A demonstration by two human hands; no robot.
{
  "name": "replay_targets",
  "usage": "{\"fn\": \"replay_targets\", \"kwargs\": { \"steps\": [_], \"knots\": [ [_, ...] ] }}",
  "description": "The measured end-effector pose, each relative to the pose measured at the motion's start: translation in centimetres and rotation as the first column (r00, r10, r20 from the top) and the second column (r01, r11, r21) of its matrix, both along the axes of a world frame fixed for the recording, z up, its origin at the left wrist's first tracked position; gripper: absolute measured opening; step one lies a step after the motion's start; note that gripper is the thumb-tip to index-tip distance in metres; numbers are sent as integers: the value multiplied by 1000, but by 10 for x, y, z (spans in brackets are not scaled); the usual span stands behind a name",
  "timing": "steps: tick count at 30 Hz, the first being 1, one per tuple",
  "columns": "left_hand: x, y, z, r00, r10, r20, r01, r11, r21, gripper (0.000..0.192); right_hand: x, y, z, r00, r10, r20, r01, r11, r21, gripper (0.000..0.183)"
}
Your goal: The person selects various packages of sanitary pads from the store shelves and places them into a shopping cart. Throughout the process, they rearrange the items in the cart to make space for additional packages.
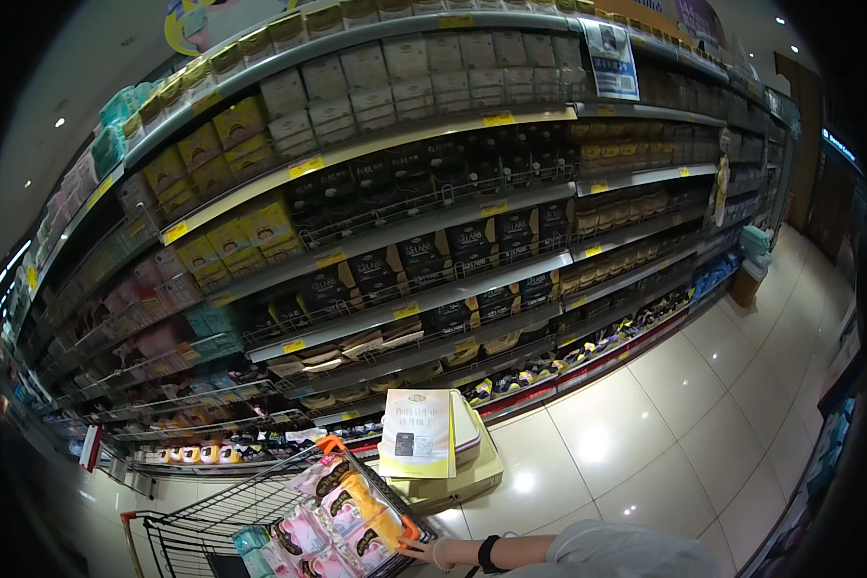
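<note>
My right hand point(420, 552) is at the bottom of the view, its fingers on the orange corner point(409, 532) of a shopping cart's end bar. A beaded bracelet and a black wristband circle that wrist. The wire shopping cart point(242, 498) holds several pink-and-white packs point(305, 533), an orange-yellow pack point(376, 514) and teal packs point(251, 542). My left hand is out of view. Just beyond the cart, a printed sign board point(417, 433) leans on a pale yellow stand point(469, 469) on the floor.
Long store shelves point(404, 312) curve across the view, stacked with black packs point(423, 253), yellow packs point(231, 235) and white packs point(376, 61). Glossy floor tiles point(639, 426) stretch to the right. A brown box point(746, 285) with teal packs stands at the shelf's far end.
</note>
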State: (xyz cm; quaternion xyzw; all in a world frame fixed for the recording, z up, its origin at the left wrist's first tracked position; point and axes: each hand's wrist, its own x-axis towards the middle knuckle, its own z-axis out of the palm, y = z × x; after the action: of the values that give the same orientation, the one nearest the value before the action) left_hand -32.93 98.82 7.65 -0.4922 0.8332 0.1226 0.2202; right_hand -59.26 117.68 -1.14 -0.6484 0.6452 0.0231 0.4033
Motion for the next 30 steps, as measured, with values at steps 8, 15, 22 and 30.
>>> {"fn": "replay_targets", "kwargs": {
  "steps": [8,15,22,30],
  "knots": [
    [7,55,-57,999,48,-12,-49,994,-94,47,-54,25,-9,997,-17,78,32,981,-193,113],
    [-33,123,-33,965,-55,-255,18,989,-147,34,-92,36,13,984,-158,84,164,984,-64,102],
    [-54,153,-44,866,-30,-499,31,999,-7,31,-257,30,152,932,-356,-59,272,801,-533,52],
    [-89,192,-27,755,42,-655,16,996,82,22,-495,36,428,559,-829,-1,43,31,-999,53]
  ]
}}
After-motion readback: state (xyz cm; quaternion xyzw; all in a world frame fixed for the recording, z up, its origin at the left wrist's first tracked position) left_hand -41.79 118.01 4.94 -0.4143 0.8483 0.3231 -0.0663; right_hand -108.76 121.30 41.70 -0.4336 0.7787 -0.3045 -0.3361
